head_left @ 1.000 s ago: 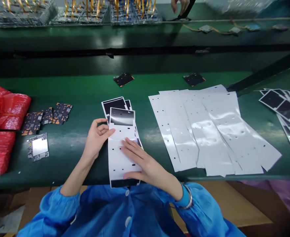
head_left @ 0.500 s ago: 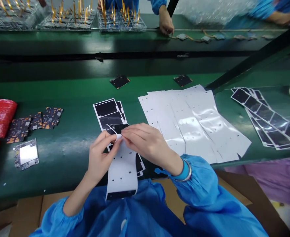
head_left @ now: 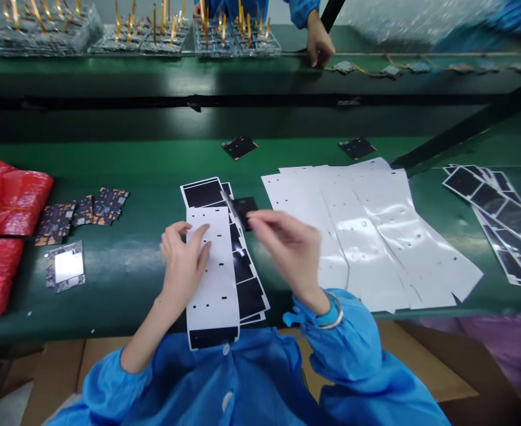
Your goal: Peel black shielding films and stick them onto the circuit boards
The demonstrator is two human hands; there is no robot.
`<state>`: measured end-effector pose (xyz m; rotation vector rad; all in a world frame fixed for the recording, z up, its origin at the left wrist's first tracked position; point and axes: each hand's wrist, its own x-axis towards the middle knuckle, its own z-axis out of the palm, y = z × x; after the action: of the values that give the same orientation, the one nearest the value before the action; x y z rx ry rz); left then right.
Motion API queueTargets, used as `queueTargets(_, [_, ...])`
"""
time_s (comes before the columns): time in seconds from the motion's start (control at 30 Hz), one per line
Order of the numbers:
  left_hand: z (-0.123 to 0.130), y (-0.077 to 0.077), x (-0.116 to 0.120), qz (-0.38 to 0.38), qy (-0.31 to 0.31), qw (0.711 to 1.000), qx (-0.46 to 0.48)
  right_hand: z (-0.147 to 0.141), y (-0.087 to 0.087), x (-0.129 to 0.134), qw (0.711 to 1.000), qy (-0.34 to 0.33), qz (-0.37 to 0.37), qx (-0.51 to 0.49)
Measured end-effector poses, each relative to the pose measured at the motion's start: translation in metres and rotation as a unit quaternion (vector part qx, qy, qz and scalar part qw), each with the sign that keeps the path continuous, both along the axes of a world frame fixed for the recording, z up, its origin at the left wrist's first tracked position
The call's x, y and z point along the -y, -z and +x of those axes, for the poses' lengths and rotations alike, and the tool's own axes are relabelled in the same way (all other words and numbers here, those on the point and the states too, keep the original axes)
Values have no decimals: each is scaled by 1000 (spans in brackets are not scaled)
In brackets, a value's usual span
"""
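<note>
My right hand (head_left: pixel 289 248), blurred by motion, pinches a black adhesive film piece (head_left: pixel 245 208) by its lower edge. That piece stands off the sheet, above the stack's right side. My left hand (head_left: pixel 181 260) rests with fingers apart on a long white backing sheet (head_left: pixel 213 269) dotted with small dark marks. A black film piece (head_left: pixel 213 337) remains across the sheet's near end. Beneath it lies a stack of black sticker sheets (head_left: pixel 251 296) with white borders, partly hidden.
White backing sheets (head_left: pixel 375 254) overlap on the right, beyond them more black sticker sheets (head_left: pixel 495 201). Circuit boards (head_left: pixel 56 222) and red bubble-wrap packs (head_left: pixel 20 195) lie left. Two dark boards (head_left: pixel 239 147) sit farther back. A co-worker's hand (head_left: pixel 320 41) touches the rear shelf.
The black film piece has come away from the backing sheet in my right hand, which moved right. My left hand has loosened its pinch and now lies on the flattened sheet.
</note>
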<state>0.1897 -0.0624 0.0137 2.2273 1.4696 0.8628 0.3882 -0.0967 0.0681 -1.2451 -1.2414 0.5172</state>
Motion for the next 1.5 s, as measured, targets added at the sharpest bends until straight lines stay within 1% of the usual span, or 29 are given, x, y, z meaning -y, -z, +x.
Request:
queueTargets(0.07, [2, -7, 7, -20, 49, 997, 63, -13, 5, 2, 994, -111, -4, 19])
queueTargets(0.1, [0, -10, 10, -45, 69, 991, 102, -17, 7, 3, 989, -148, -9, 13])
queueTargets(0.13, [-2, -12, 12, -73, 79, 985, 134, -19, 10, 4, 987, -159, -19, -7])
queueTargets(0.23, [-13, -15, 20, -122, 72, 974, 177, -13, 18, 4, 985, -110, -77, -109])
queueTargets(0.27, [-16, -16, 24, -125, 75, 973, 181, -10, 21, 3, 979, -105, -104, -142])
queueTargets(0.33, [-19, -19, 31, -115, 101, 972, 177, -7, 28, 2, 964, -124, -153, -179])
queueTargets(0.4, [-22, -23, 36, -95, 134, 977, 138, -9, 34, 2, 961, -137, -179, -163])
queueTargets(0.43, [-26, -25, 37, -80, 141, 982, 97, -11, 35, 4, 966, -134, -177, -131])
queueTargets(0.47, [-33, -26, 35, -61, 133, 988, 43, -13, 36, 5, 974, -128, -166, -83])
queueTargets(0.5, [-43, -26, 32, -35, 110, 993, -14, -15, 35, 7, 982, -119, -144, -22])
queueTargets(0.53, [-57, -26, 27, -4, 68, 995, -69, -17, 34, 10, 987, -108, -109, 43])
queueTargets(0.57, [-74, -25, 21, 27, 6, 993, -117, -17, 33, 12, 987, -94, -70, 108])
queueTargets(0.6, [-94, -23, 14, 55, -66, 984, -155, -16, 31, 14, 983, -81, -31, 163])
queueTargets(0.63, [-115, -21, 8, 67, -145, 969, -190, -15, 30, 16, 976, -69, 2, 205])
queueTargets(0.67, [-136, -18, 2, 60, -220, 946, -230, -12, 28, 17, 970, -61, 25, 233])
queueTargets(0.7, [-155, -16, -3, 34, -266, 925, -268, -9, 27, 19, 965, -56, 38, 253])
queueTargets(0.73, [-171, -13, -6, 7, -289, 911, -293, -7, 26, 20, 961, -52, 42, 268])
queueTargets(0.77, [-183, -11, -9, -17, -296, 902, -313, -4, 25, 20, 958, -47, 44, 278])
queueTargets(0.83, [-198, -7, -11, -41, -268, 903, -332, 0, 23, 21, 955, -37, 48, 291])
queueTargets(0.9, [-203, -7, -13, -44, -226, 913, -337, 1, 22, 22, 954, -31, 47, 295])
queueTargets(1.03, [-202, -15, -24, -60, -114, 935, -331, 0, 24, 25, 956, -43, 26, 290])
queueTargets(1.13, [-193, -29, -29, -56, -24, 945, -320, 2, 25, 28, 963, -37, 11, 268])
queueTargets(1.2, [-180, -41, -26, -34, 11, 963, -269, 5, 23, 31, 974, -22, -22, 223])
queueTargets(1.27, [-162, -50, -18, 4, 51, 986, -157, 9, 20, 32, 987, -14, -77, 143])
queueTargets(1.3, [-151, -53, -13, 18, 77, 994, -77, 11, 18, 33, 990, -13, -105, 94])
queueTargets(1.33, [-139, -53, -7, 25, 104, 994, 16, 12, 15, 33, 990, -15, -129, 46])
queueTargets(1.37, [-126, -52, -2, 22, 129, 985, 112, 13, 11, 33, 989, -20, -145, 0])
queueTargets(1.43, [-100, -48, 8, -4, 157, 949, 273, 13, 4, 33, 985, -33, -153, -75])
queueTargets(1.5, [-75, -44, 16, -28, 160, 923, 349, 11, -4, 34, 980, -60, -141, -127])
